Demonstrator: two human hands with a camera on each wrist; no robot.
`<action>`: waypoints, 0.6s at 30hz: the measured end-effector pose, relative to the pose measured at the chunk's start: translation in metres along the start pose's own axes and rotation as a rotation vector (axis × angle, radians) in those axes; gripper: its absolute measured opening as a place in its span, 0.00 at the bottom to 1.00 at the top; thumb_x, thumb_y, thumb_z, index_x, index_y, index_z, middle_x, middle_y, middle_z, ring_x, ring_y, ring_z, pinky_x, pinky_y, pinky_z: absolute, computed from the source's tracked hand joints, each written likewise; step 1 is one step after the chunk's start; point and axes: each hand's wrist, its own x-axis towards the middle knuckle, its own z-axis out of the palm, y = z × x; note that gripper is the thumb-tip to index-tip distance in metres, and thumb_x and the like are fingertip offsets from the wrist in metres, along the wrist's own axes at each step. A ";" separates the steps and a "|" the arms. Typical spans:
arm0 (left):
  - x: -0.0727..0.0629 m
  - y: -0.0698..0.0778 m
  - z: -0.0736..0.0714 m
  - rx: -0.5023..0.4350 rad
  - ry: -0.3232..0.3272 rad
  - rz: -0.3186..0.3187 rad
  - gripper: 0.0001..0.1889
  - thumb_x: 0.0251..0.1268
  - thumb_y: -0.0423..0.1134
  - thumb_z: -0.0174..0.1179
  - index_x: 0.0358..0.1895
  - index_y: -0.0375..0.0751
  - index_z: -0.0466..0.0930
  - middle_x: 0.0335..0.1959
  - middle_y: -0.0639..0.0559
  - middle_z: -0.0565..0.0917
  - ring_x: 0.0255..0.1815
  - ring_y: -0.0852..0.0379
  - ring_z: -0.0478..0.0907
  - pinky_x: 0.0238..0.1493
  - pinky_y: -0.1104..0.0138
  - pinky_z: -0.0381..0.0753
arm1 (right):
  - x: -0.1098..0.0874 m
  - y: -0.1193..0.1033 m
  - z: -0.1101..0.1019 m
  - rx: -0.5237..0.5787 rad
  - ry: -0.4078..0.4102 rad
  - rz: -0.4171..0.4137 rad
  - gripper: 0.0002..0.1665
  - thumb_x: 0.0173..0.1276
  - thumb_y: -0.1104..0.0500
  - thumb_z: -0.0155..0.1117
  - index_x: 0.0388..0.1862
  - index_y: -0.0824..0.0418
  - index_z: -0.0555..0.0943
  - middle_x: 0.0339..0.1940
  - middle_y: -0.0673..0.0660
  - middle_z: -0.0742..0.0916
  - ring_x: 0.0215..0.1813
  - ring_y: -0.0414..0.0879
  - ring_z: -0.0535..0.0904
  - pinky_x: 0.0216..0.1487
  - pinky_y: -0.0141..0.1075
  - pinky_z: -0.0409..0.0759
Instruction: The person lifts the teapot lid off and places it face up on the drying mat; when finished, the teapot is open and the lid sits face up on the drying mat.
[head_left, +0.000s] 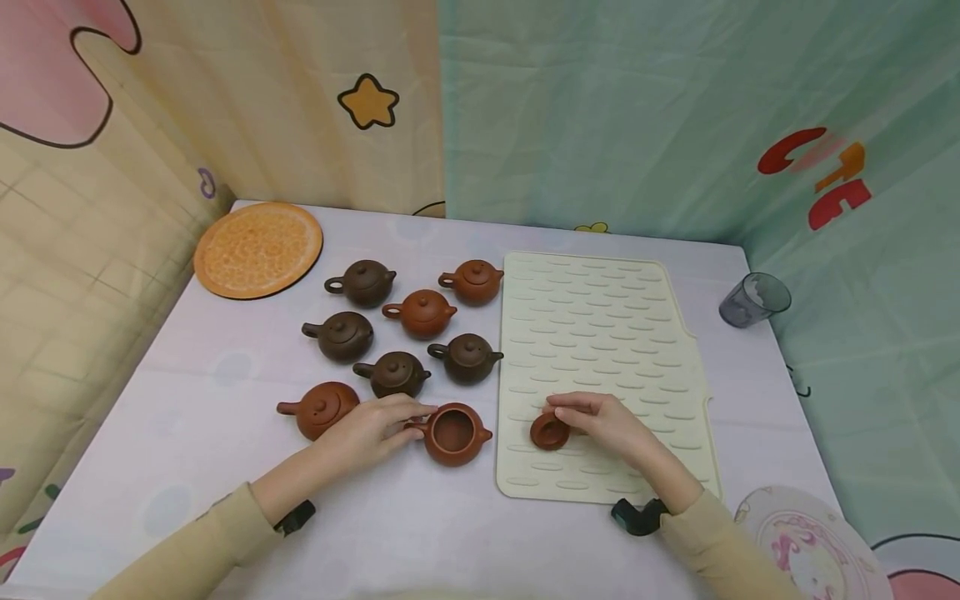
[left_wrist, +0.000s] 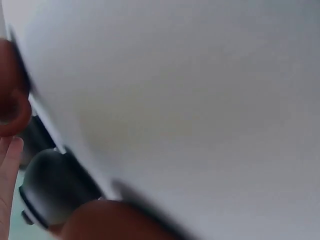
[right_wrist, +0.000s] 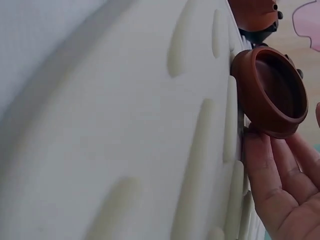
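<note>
A reddish-brown teapot (head_left: 453, 457) stands uncovered on the table, its spout to the right. My left hand (head_left: 375, 429) pinches its handle at the left side. In the left wrist view the fingertips (left_wrist: 12, 150) meet the loop handle (left_wrist: 19, 117). My right hand (head_left: 607, 425) holds the matching teapot lid (head_left: 550, 443) low over the left part of the cream mat (head_left: 652, 483). The lid (right_wrist: 245, 85) is turned hollow side up, and fingers (right_wrist: 265, 170) touch its underside in the right wrist view.
Beside and behind the uncovered teapot stand several lidded teapots, dark brown ones (head_left: 468, 360) and reddish ones (head_left: 424, 315). An orange round board (head_left: 258, 250) lies back left. At the right are a grey glass (head_left: 753, 300) and a patterned plate (head_left: 810, 542).
</note>
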 end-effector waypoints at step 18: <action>0.091 0.003 -0.080 0.018 -0.023 -0.031 0.13 0.65 0.37 0.65 0.52 0.43 0.85 0.50 0.50 0.86 0.49 0.54 0.82 0.49 0.58 0.82 | 0.056 -0.091 -0.007 -0.104 -0.030 -0.226 0.23 0.72 0.52 0.62 0.63 0.59 0.78 0.58 0.56 0.86 0.62 0.50 0.80 0.63 0.47 0.77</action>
